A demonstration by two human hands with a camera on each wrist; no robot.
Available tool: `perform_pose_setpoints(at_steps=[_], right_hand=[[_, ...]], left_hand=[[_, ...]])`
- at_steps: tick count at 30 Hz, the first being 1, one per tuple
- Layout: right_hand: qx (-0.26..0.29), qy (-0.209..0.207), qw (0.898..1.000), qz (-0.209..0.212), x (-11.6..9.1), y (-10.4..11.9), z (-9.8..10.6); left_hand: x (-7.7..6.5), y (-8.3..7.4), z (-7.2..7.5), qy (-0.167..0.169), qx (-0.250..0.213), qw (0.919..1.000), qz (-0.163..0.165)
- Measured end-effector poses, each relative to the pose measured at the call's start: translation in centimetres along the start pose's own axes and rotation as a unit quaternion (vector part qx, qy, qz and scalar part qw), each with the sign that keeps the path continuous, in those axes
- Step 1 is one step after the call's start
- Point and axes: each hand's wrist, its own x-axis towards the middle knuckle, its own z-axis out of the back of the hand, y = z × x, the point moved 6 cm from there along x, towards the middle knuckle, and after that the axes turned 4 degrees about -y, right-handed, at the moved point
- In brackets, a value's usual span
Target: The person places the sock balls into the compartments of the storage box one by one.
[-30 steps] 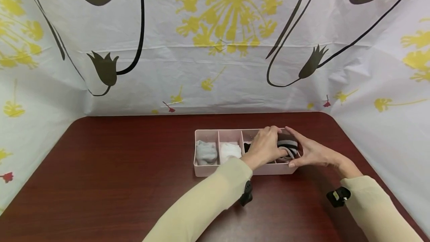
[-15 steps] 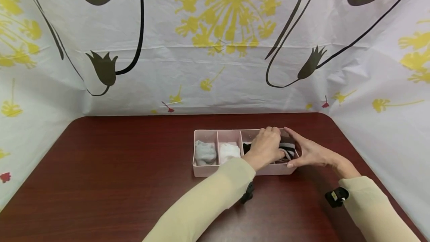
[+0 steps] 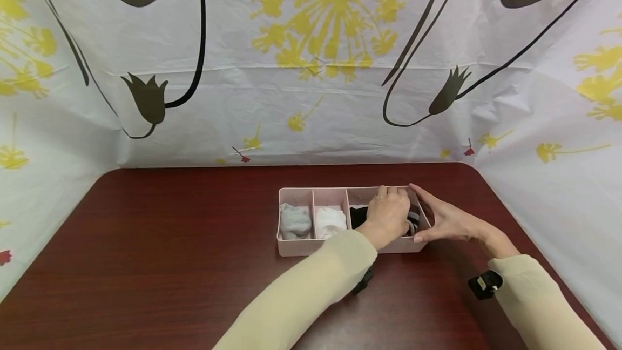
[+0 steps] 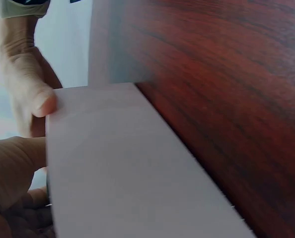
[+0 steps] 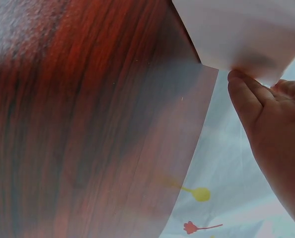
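Note:
A pale pink divided box [image 3: 316, 247] stands on the table, its row of compartments holding rolled socks. From left to right lie a grey sock [image 3: 295, 221], a white sock [image 3: 331, 222], a black sock [image 3: 358, 216] and, at the right end, a grey-and-black striped sock [image 3: 413, 219]. My left hand [image 3: 387, 212] reaches into the right part of the box, fingers bent down and thumb against the striped sock, hiding much of it. My right hand [image 3: 449, 219] holds the box's right end, thumb at the front corner [image 4: 44, 101] and fingers at the back.
The dark red wooden table [image 3: 146, 263] extends well to the left of the box. Behind and at both sides hangs a white cloth [image 3: 218, 128] with printed flowers. Black wrist cameras sit on both sleeves, the right one [image 3: 485, 284] in plain sight.
My left hand has shifted slightly right over the striped sock, covering more of it and baring more of the black sock. My right hand keeps its place on the box end.

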Motion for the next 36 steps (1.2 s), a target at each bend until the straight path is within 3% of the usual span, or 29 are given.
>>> perform_pose_setpoints(at_steps=[10, 19, 25, 28, 31, 34, 36], right_hand=[[0.007, 0.006, 1.0, -0.001, -0.1, -0.1, -0.2], [0.017, 0.013, 1.0, -0.004, 0.4, -0.6, -0.2], [0.027, 0.022, 0.999, 0.0, 0.7, -1.0, 0.0], [0.012, 0.021, 1.0, -0.003, 0.3, -1.3, 0.1], [-0.019, 0.0, 1.0, -0.01, -0.4, -1.5, 0.3], [-0.072, -0.054, 0.996, -0.007, -1.3, -0.8, 0.8], [-0.112, -0.106, 0.988, 0.002, -2.0, 0.3, 1.1]], left_hand=[[-0.2, -0.1, -1.2, -0.014, 0.03, 0.9994, -0.008], [0.0, 0.2, -1.4, -0.002, 0.011, 0.9999, -0.005], [-0.5, 0.3, -1.0, -0.053, -0.019, 0.9976, -0.041], [-1.8, 0.4, -0.2, -0.097, -0.028, 0.9919, -0.077], [-4.0, 1.2, 1.3, -0.13, -0.048, 0.984, -0.112], [-7.2, 3.1, 2.8, -0.159, -0.076, 0.9754, -0.132], [-9.8, 5.0, 3.6, -0.185, -0.089, 0.9694, -0.135]])
